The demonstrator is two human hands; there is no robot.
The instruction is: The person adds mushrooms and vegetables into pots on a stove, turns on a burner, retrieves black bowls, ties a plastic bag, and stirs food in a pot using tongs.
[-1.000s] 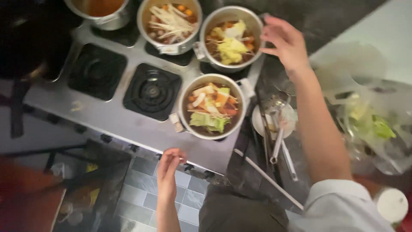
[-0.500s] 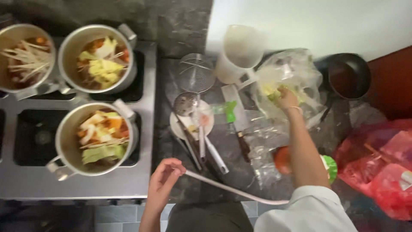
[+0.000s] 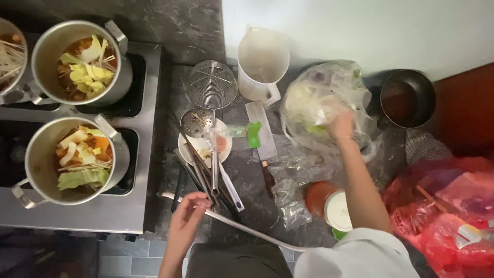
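My right hand (image 3: 340, 123) reaches into a clear plastic bag (image 3: 319, 98) of pale green cabbage at the back of the dark counter; the plastic blurs its fingers, so its grip is unclear. My left hand (image 3: 188, 216) hovers at the counter's front edge with loosely curled fingers and nothing in it. It is just above a thin white hose (image 3: 247, 231) and beside a small white plate (image 3: 198, 146) stacked with ladles and utensils.
Two metal pots of vegetables, one (image 3: 77, 62) behind the other (image 3: 72, 159), sit on the stove at left. A wire skimmer (image 3: 212, 85), white pitcher (image 3: 262, 64), cleaver (image 3: 262, 139), black pan (image 3: 409, 98), white-lidded tub (image 3: 337, 211) and red bags (image 3: 447, 206) crowd the counter.
The view swung right from the stove to the counter. My right hand left the back pot and went into the cabbage bag. My left hand stayed low at the front edge.
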